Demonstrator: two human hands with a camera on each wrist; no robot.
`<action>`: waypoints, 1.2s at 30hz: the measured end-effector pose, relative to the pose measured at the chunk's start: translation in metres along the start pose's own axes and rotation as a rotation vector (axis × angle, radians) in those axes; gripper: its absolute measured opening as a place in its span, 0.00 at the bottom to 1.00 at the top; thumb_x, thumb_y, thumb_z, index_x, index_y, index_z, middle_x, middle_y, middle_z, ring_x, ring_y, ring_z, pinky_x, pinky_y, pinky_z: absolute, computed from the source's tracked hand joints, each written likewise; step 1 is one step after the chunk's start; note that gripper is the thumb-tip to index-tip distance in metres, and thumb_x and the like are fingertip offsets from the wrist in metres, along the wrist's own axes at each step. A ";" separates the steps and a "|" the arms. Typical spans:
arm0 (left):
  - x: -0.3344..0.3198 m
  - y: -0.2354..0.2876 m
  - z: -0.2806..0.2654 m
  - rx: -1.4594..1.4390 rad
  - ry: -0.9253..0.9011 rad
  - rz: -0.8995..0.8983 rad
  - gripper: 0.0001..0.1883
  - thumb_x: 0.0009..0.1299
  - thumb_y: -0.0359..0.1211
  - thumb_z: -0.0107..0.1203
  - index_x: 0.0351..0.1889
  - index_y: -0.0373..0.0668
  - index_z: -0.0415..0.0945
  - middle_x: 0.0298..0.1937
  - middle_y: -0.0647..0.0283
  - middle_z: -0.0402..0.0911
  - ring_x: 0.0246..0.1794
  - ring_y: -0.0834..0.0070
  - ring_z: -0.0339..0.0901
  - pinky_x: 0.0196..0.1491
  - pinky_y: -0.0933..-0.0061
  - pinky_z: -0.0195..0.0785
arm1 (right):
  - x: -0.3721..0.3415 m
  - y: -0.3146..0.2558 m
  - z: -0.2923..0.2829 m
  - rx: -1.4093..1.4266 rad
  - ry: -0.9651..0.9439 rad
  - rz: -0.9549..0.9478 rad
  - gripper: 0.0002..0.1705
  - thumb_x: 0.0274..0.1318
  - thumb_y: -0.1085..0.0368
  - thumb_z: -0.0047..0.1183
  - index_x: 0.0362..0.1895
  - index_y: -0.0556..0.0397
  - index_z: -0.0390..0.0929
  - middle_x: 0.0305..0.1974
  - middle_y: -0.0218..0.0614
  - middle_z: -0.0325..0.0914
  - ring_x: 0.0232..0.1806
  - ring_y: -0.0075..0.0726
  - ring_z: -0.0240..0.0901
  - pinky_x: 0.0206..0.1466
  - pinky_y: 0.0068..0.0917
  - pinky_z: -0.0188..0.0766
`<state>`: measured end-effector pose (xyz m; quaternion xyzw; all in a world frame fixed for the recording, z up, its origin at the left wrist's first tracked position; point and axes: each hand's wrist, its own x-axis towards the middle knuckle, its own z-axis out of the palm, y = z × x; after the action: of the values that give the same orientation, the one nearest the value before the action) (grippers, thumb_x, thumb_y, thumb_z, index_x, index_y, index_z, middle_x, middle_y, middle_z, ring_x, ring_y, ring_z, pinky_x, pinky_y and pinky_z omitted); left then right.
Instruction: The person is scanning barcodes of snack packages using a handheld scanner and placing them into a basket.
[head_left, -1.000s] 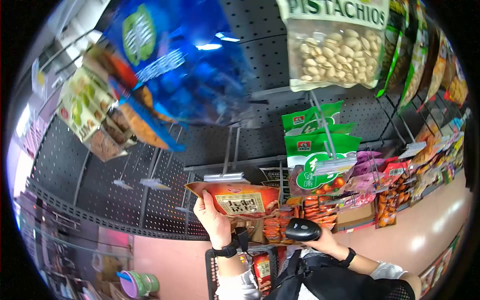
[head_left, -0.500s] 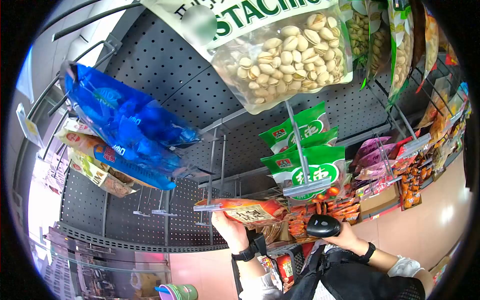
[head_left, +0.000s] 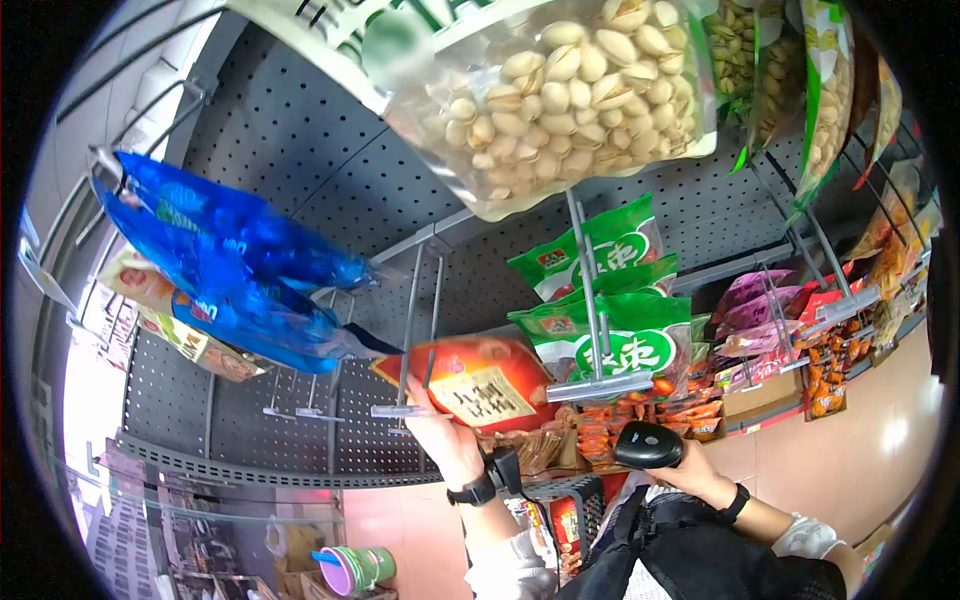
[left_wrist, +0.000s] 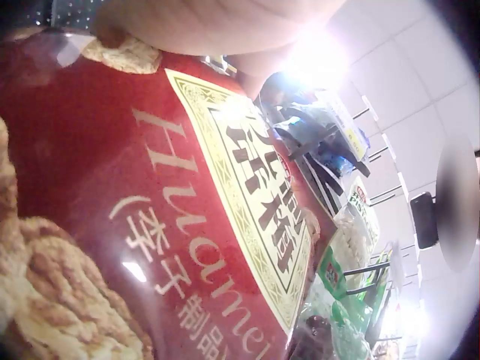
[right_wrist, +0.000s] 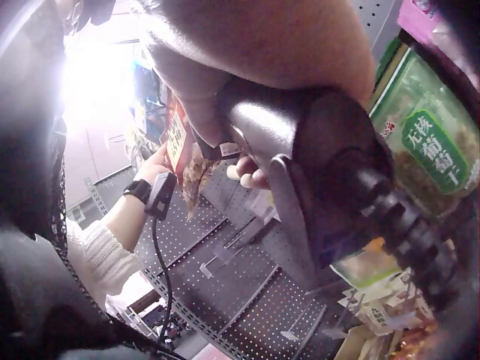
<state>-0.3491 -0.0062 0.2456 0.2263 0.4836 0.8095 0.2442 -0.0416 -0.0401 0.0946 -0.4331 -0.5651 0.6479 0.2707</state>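
Observation:
My left hand (head_left: 445,445) grips a red bag of preserved plums (head_left: 490,390) by its left edge, thumb on the printed front. Two prongs of a wire hook (head_left: 408,350) cross over the left part of the bag in the head view. Close up in the left wrist view, the bag's red front (left_wrist: 90,135) shows "Huamei" and a cream label, with the hand along its top. My right hand (head_left: 705,475) holds a black handheld scanner (head_left: 648,445) low in front of the body. In the right wrist view its handle and coiled cord (right_wrist: 397,217) are near the camera.
A pistachio bag (head_left: 570,110) hangs close overhead. Green jujube bags (head_left: 620,340) hang right of the red bag, and blue bags (head_left: 230,260) at the left. Hooks with price holders (head_left: 600,387) stick out. A basket (head_left: 575,500) with red packs is below; a bucket (head_left: 360,568) stands on the floor.
The view has turned, shifting the pistachio and blue bags leftward. The red bag has risen and its front tilted up beside the hook prongs. The scanner stays in the right hand.

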 end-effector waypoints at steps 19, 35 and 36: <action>-0.246 -0.206 -0.315 1.113 0.506 -0.536 0.13 0.59 0.33 0.54 0.39 0.35 0.74 0.33 0.53 0.79 0.35 0.63 0.77 0.42 0.68 0.69 | -0.005 0.014 0.008 -0.137 -0.107 0.121 0.21 0.38 0.76 0.60 0.42 0.60 0.73 0.38 0.34 0.78 0.40 0.25 0.73 0.46 0.25 0.68; -0.248 -0.249 -0.301 1.397 0.382 -1.183 0.46 0.56 0.37 0.54 0.68 0.41 0.35 0.54 0.49 0.67 0.49 0.56 0.73 0.47 0.58 0.68 | -0.001 0.007 0.054 -0.300 -0.294 0.078 0.17 0.38 0.74 0.60 0.39 0.59 0.76 0.36 0.34 0.79 0.38 0.26 0.74 0.45 0.25 0.68; -0.253 -0.251 -0.301 1.464 0.367 -1.156 0.46 0.57 0.37 0.54 0.68 0.41 0.34 0.53 0.49 0.68 0.48 0.56 0.73 0.46 0.57 0.68 | -0.002 0.011 0.052 -0.298 -0.287 0.077 0.17 0.38 0.74 0.60 0.39 0.59 0.76 0.36 0.34 0.79 0.38 0.26 0.74 0.45 0.25 0.68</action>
<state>-0.2893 -0.2604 -0.1405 -0.0818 0.9387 0.0823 0.3247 -0.0842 -0.0695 0.0835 -0.3930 -0.6706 0.6218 0.0955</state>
